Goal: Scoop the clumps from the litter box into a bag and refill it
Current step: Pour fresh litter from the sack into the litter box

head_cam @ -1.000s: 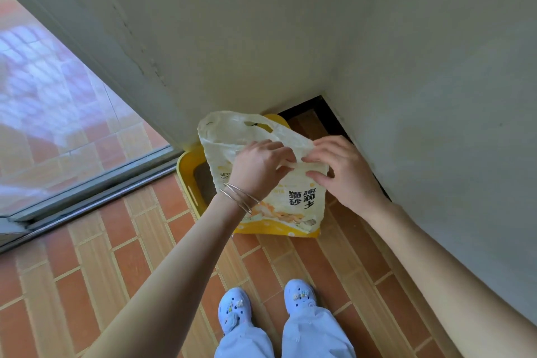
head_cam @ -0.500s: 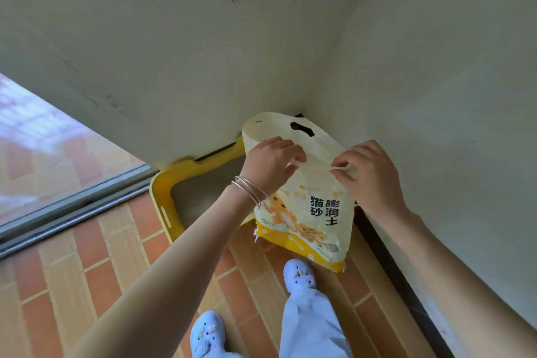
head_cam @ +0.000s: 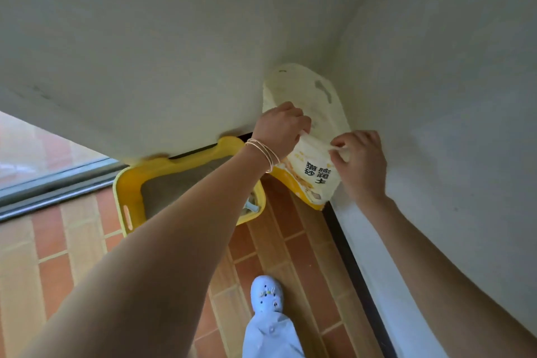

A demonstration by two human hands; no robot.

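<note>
A: Hands?
B: Clamped: left hand (head_cam: 280, 132) and right hand (head_cam: 360, 160) pinch cat litter bag (head_cam: 316, 167) top, held up beside yellow litter box (head_cam: 130, 180).
A: Progress?
B: Refill stage, probably. Bag looks unopened; pouring left.

Cream-and-yellow litter bag (head_cam: 311, 154) tilts off the floor (head_cam: 290, 241), just right of the yellow litter box (head_cam: 128, 192).

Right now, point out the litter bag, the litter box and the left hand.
litter bag (head_cam: 318, 174), head view, printed front panel.
litter box (head_cam: 128, 190), head view, yellow left rim.
left hand (head_cam: 280, 128), head view, back of hand.
</note>
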